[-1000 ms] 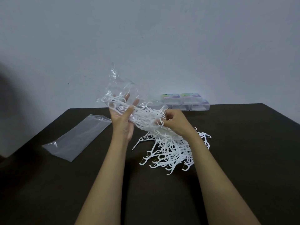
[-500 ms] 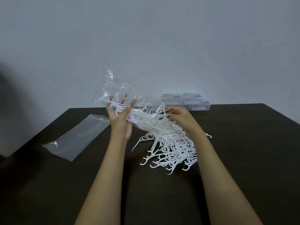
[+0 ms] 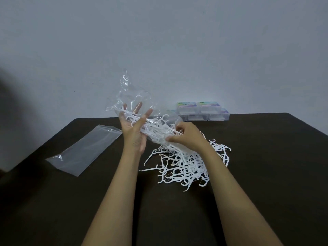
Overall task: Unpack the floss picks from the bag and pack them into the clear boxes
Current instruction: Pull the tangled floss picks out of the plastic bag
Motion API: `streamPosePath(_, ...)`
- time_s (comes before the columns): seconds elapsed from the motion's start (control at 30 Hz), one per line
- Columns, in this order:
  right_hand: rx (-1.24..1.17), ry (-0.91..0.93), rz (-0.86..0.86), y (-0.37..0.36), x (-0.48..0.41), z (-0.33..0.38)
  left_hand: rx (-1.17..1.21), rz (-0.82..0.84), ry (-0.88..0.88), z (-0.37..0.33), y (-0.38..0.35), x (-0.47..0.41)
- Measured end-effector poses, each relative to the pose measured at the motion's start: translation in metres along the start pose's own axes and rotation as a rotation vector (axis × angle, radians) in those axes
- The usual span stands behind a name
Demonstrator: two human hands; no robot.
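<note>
A crumpled clear plastic bag (image 3: 129,96) with white floss picks inside is held up above the dark table (image 3: 266,174). My left hand (image 3: 134,132) holds the bag's upper part, thumb over it and fingers behind. My right hand (image 3: 186,137) grips the bag's lower open end, where picks spill out. A tangled pile of white floss picks (image 3: 188,167) lies on the table under my right hand. Several clear boxes (image 3: 202,111) with coloured labels stand stacked at the table's far edge.
A second, flat empty clear bag (image 3: 85,150) lies on the table to the left. A grey wall rises behind the table. The table's left and right corners slope away at the far side.
The bag has been tipped and shaken slightly; my right hand has shifted a little down along the bag's open end. The pile on the table looks about the same.
</note>
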State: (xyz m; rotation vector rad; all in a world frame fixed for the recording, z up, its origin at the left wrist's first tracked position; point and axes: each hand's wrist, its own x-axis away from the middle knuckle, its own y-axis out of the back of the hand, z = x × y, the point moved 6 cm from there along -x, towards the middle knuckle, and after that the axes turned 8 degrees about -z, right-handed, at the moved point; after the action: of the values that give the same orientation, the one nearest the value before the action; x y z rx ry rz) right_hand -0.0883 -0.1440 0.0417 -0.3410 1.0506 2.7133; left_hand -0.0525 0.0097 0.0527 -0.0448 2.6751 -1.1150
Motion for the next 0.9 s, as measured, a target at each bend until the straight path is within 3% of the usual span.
streamPosePath(0.4, 0.328, 0.039, -0.200, 0.017, -0.001, 0.003, 0.056, 0.006, -0.018, -0.004, 0.001, -0.003)
streamPosePath(0.7, 0.009, 0.084, -0.155, 0.009, 0.003, 0.012, 0.031, 0.003, -0.003, -0.001, 0.001, -0.002)
streamPosePath(0.9, 0.301, 0.108, -0.043, -0.006, 0.001, 0.011, 0.031, 0.047, -0.004, 0.000, -0.003, -0.001)
